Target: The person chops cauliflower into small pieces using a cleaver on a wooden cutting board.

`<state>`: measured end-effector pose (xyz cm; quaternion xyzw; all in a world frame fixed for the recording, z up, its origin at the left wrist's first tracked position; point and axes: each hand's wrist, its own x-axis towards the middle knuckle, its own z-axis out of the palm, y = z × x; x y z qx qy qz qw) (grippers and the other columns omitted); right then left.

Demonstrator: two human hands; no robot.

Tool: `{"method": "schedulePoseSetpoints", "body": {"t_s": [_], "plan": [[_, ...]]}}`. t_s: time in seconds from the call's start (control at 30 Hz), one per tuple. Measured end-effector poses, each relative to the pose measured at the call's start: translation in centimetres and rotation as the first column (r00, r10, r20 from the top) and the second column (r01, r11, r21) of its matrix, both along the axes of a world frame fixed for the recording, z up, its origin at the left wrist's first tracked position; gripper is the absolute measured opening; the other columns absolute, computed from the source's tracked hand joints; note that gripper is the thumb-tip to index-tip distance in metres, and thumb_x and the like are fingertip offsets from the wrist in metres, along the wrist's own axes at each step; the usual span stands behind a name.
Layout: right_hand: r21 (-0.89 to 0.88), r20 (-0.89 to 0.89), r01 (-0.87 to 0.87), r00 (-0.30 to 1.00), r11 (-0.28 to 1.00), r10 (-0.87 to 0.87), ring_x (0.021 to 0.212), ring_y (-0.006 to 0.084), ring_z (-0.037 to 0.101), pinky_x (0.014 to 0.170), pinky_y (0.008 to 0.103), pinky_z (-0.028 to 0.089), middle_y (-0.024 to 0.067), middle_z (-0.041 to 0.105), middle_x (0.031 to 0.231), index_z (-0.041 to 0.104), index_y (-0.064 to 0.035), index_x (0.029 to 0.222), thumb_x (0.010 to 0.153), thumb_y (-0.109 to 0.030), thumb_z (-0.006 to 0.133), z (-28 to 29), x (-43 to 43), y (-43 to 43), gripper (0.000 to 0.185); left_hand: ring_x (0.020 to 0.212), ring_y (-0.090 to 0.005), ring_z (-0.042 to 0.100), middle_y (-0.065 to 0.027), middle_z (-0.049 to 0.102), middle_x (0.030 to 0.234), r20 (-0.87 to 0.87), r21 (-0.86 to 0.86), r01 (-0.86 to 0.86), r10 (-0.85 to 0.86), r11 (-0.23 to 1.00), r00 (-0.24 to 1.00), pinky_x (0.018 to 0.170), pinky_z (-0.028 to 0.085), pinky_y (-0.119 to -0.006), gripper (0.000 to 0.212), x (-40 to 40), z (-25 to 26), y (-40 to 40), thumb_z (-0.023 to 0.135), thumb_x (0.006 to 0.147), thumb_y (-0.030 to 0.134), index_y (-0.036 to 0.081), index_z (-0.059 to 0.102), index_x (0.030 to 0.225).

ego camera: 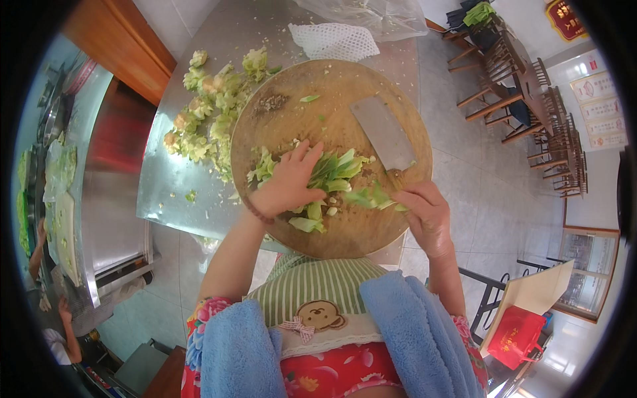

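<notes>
A round wooden chopping block lies before me, scattered with green leaves and pale bits. My left hand, fingers spread, rests on a heap of leafy greens near the middle of the block. Over the block's right edge, my right hand pinches a blurred leafy piece between thumb and fingers. A cleaver lies flat on the right part of the block, its wooden handle just beyond my right hand. More cut leaves lie below my left hand.
Trimmed leafy vegetable ends are piled left of the block on the metal table. White foam netting and a clear plastic bag lie behind it. At far left, another person's hands show by a counter. Wooden chairs stand right.
</notes>
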<state>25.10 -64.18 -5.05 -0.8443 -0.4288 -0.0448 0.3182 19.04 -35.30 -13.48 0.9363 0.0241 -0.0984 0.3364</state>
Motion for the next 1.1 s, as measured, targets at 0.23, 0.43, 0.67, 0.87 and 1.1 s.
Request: {"method": "schedulePoseSetpoints", "body": {"t_s": [0.23, 0.43, 0.67, 0.87, 1.1], "plan": [[0.049, -0.145, -0.217, 0.964, 0.975, 0.222, 0.092, 0.0299, 0.063, 0.078, 0.0395, 0.053, 0.0072, 0.066, 0.098, 0.070, -0.0092, 0.105, 0.079, 0.002, 0.070, -3.9, 0.1, 5.6, 0.028, 0.147, -0.0288, 0.034, -0.0188, 0.040, 0.157, -0.032, -0.608, -0.025, 0.007, 0.794, 0.999, 0.121, 0.027, -0.036, 0.060, 0.3, -0.4, 2.4, 0.054, 0.103, 0.026, 0.004, 0.034, 0.155], [-0.280, -0.106, -0.080, 0.993, 0.957, 0.052, 0.098, 0.0313, 0.061, 0.079, 0.0416, 0.053, 0.0082, 0.061, 0.099, 0.067, -0.0062, 0.108, 0.081, -0.008, 0.072, -8.1, 0.9, 5.8, 0.027, 0.145, -0.0447, 0.032, -0.0250, 0.034, 0.157, 0.207, 0.238, -0.046, -0.004, 0.970, 0.978, 0.117, 0.025, -0.061, 0.112, -2.7, 1.5, -2.5, 0.081, 0.073, 0.059, 0.008, 0.030, 0.157], [-0.391, 0.073, -0.125, 0.984, 0.912, 0.165, 0.145, 0.0347, 0.034, 0.114, 0.0602, 0.030, 0.0150, 0.039, 0.154, 0.041, -0.0121, 0.151, 0.068, -0.023, 0.086, -5.7, -1.2, 8.1, 0.095, 0.145, -0.0439, 0.030, -0.0208, 0.027, 0.161, 0.184, 0.332, -0.020, -0.043, 0.943, 0.982, 0.116, 0.023, -0.066, 0.133, -3.3, -1.6, -3.4, 0.093, 0.050, 0.050, 0.007, 0.027, 0.157], [-0.396, -0.020, -0.273, 0.957, 0.877, 0.289, 0.142, 0.0340, 0.038, 0.117, 0.0547, 0.031, 0.0139, 0.043, 0.150, 0.040, -0.0049, 0.148, 0.068, -0.019, 0.082, -9.6, 3.4, 10.2, 0.091, 0.140, -0.0406, 0.037, -0.0204, 0.037, 0.153, 0.243, 0.354, -0.069, -0.020, 0.933, 0.970, 0.114, 0.027, -0.063, 0.124, -3.4, -1.6, -3.0, 0.093, 0.054, 0.046, -0.001, 0.033, 0.152], [-0.256, 0.072, -0.290, 0.946, 0.922, 0.317, 0.122, 0.0311, 0.051, 0.105, 0.0382, 0.045, 0.0127, 0.053, 0.130, 0.054, 0.0018, 0.128, 0.084, -0.004, 0.057, -12.1, 4.1, 9.6, 0.045, 0.127, -0.0344, 0.047, -0.0165, 0.050, 0.134, 0.158, 0.393, -0.040, -0.025, 0.919, 0.987, 0.107, 0.036, -0.052, 0.113, -2.0, 0.7, -2.0, 0.092, 0.059, 0.044, -0.003, 0.038, 0.147]]}}
